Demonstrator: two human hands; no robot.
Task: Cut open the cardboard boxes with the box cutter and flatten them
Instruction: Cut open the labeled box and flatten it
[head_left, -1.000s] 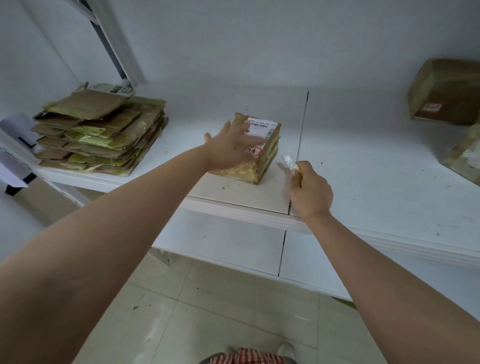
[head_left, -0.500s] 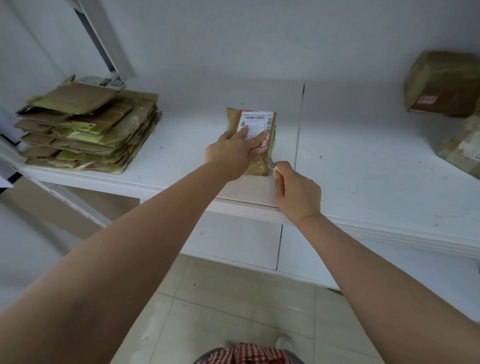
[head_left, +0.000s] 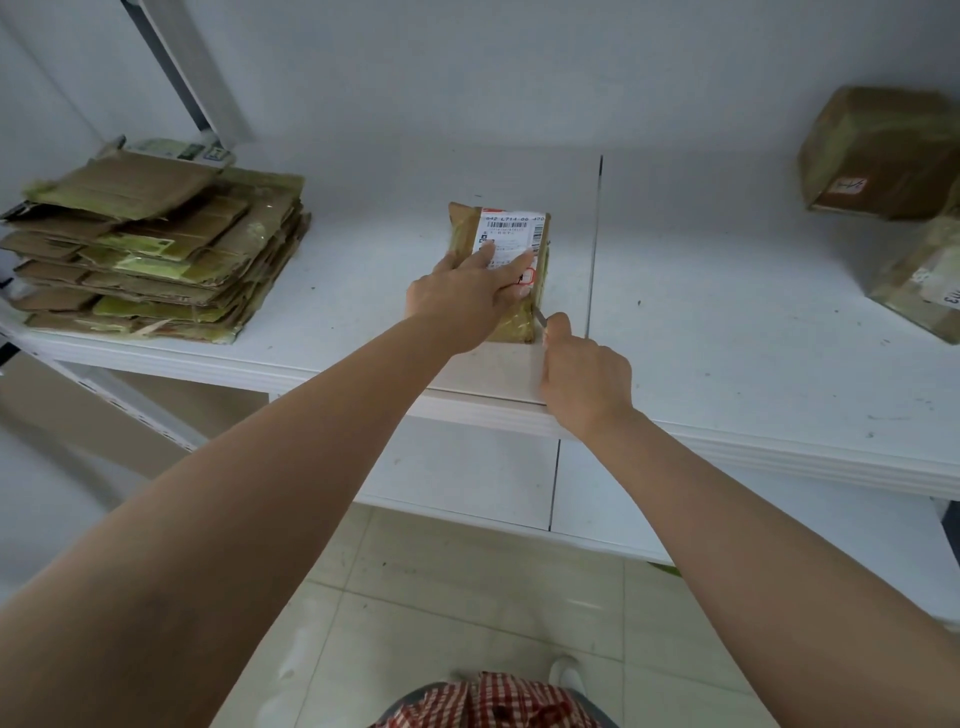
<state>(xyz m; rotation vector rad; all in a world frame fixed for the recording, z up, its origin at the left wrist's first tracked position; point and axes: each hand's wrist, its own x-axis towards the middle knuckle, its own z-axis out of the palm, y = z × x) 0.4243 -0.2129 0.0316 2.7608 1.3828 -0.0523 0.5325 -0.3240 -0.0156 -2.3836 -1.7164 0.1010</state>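
A small taped cardboard box (head_left: 467, 228) with a white shipping label lies flat on the white shelf (head_left: 727, 322), near its front edge. My left hand (head_left: 462, 296) presses down on the box's top, fingers spread straight over the label. Just right of the box, my right hand (head_left: 584, 379) grips the box cutter (head_left: 540, 318). Its thin blade touches the box's near right corner. Most of the cutter is hidden inside my fist.
A stack of flattened cardboard (head_left: 150, 249) sits at the shelf's left end. Two more taped boxes stand at the far right, one at the back (head_left: 878, 156) and one nearer (head_left: 924, 280). A lower shelf and tiled floor lie below.
The box was turned square to me and now lies flat under my left hand. My right hand moved left, bringing the blade up to the box's near right corner.
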